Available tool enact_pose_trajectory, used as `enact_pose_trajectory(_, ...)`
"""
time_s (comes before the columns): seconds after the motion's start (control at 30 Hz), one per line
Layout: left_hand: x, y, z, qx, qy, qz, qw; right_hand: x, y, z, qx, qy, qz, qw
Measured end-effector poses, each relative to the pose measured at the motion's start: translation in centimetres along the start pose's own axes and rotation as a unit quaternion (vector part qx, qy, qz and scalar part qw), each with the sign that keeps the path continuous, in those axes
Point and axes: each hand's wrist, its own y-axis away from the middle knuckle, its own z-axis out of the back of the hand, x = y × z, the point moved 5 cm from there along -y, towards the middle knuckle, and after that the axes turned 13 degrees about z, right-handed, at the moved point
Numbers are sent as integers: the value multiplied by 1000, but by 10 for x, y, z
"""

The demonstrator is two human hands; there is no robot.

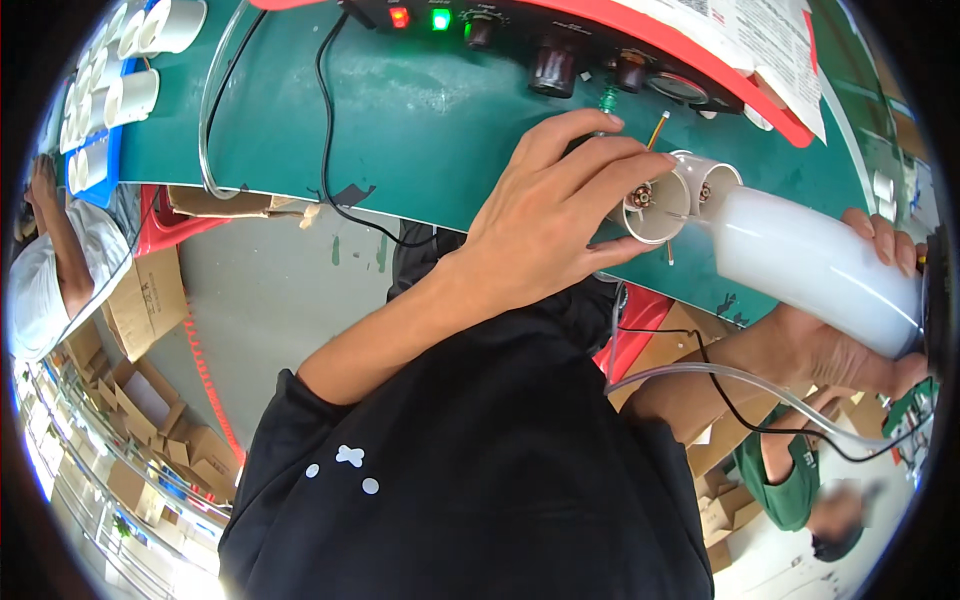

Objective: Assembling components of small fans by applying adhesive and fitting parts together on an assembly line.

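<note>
My left hand [560, 205] is curled round a short white cylindrical housing [655, 236], thumb beneath and fingers over the top. A small brass-coloured part shows inside its open mouth. Close against it on the right is a second white housing [728, 178], with a similar metal part inside. A thin wire end with a yellow and white sleeve [658, 130] sticks up behind them. My right hand [850, 350] grips a large milky dispensing syringe barrel [810, 265], lying nearly level. Its thin needle tip points left, at the mouth of the housing in my left hand.
A red and black control box [610, 50] with knobs and lit switches stands at the back of the green table [420, 110]. White housings [130, 97] fill a blue tray [98, 165] at far left. A clear hose [740, 375] and black cable hang below my right arm. Two people work nearby.
</note>
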Motion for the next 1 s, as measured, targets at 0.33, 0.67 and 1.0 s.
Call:
enact_pose_trajectory(0.33, 0, 1, 1, -1, 14, 0, 1000, -14, 9, -4, 41, 112, 33, 992)
enact_pose_trajectory(0.67, 0, 0, 0, -2, 13, -4, 1000, -9, 18, -19, 41, 146, 67, 986)
enact_pose_trajectory(1.0, 0, 1, -1, -12, 13, -21, 1000, -14, 22, -30, 0, 341, 155, 927)
